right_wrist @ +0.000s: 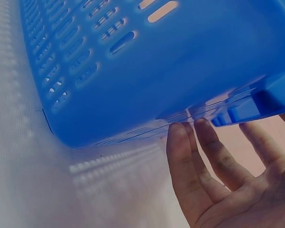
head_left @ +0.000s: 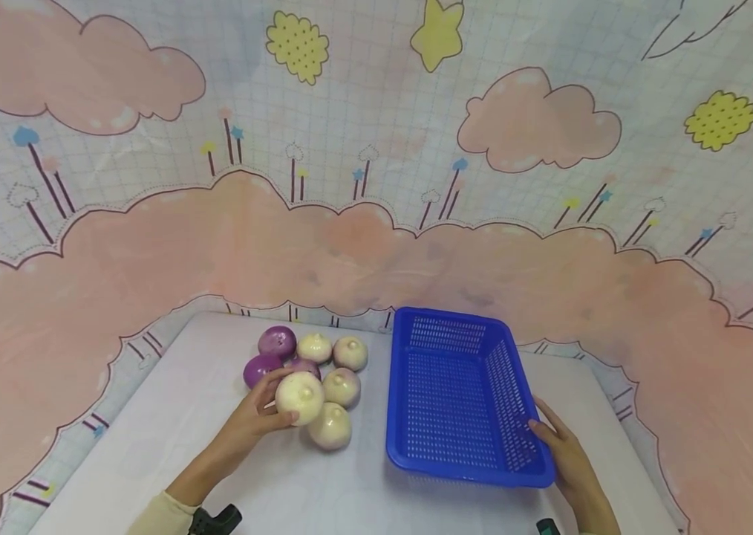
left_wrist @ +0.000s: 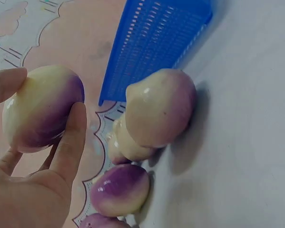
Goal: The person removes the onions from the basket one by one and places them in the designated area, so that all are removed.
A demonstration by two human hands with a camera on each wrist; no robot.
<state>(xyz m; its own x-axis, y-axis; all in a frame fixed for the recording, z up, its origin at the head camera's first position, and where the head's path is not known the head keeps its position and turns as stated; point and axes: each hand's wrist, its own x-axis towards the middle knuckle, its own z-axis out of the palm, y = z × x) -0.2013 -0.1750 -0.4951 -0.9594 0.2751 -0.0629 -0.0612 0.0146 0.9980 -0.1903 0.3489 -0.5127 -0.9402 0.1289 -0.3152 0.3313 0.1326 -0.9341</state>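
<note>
My left hand [head_left: 259, 416] grips a purple-and-white turnip [head_left: 299, 398] by its sides, raised over the others. In the left wrist view the fingers [left_wrist: 72, 142] curl around this glossy turnip [left_wrist: 44, 109], its purple part turned to the right. Several more turnips [head_left: 341, 387] lie clustered on the table around it, some purple side up, others pale side up. To their right sits a blue plastic basket [head_left: 398, 394] with slotted walls and nothing inside. My right hand [head_left: 570, 457] holds the basket's right rim, thumb over the edge and fingertips [right_wrist: 178, 135] against the outer wall.
Everything stands on a white-covered table [head_left: 169, 416]. Close behind its far edge rises a backdrop [head_left: 350, 253] printed with clouds and stars. Dark wrist-camera mounts [head_left: 214, 520] show at the lower edge of the head view.
</note>
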